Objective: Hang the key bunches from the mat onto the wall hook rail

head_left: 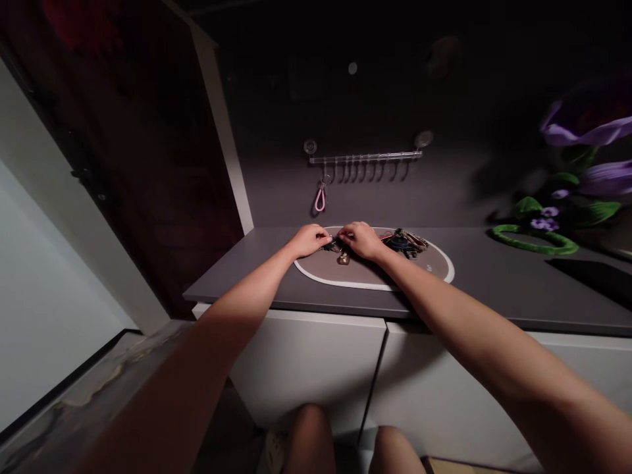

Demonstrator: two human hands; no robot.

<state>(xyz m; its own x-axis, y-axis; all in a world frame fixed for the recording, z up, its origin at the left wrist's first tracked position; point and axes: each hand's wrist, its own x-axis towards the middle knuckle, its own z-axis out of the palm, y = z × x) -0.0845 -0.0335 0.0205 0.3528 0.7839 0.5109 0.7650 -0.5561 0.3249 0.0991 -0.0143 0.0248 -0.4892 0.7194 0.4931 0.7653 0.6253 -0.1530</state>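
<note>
Both hands are over an oval brown mat with a white rim (345, 284) on the counter. My left hand (310, 240) is at the mat's left part, thumb and fingers pinched together by a small dark item (330, 247). Just to its right, my right hand (360, 239) is also closed in a pinch, and what lies between its fingertips is too small to name. A small brown and gold object (343, 259) rests on the mat below the hands. Right of my right hand lies a tangled pile of dark, small things (403, 242).
A clear hook rail (365, 157) is fixed to the wall, with a pink loop (320, 198) hanging from it. Purple flowers (607, 179) and a green ring (536, 240) stand at the right of the grey counter (498, 289). White cabinet doors (311, 368) are below.
</note>
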